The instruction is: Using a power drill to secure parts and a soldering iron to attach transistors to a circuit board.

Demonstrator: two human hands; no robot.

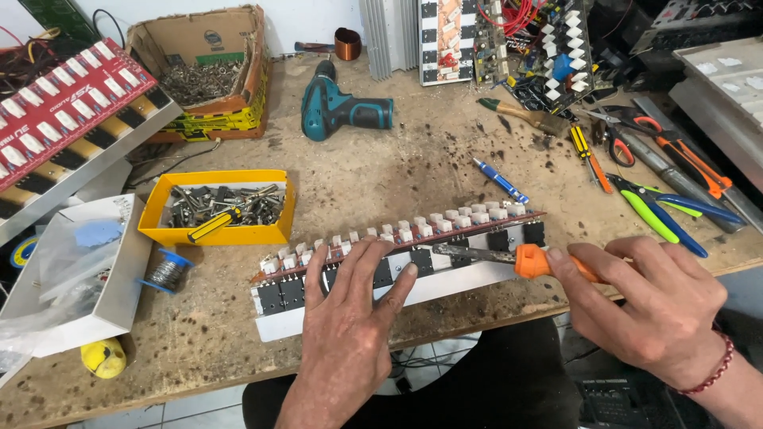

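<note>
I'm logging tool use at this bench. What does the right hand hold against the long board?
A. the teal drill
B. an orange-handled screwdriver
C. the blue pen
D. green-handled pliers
B: the right hand grips an orange-handled screwdriver whose shaft lies across the board, while the drill, pen and pliers lie untouched on the bench.

Left hand (350,318): palm down, fingers spread and pressed flat, pointing away from body, forearm rising from lower edge. Right hand (648,306): curled in closed grip, thumb and forefinger pinched forward toward left hand; red bead bracelet on wrist.
</note>
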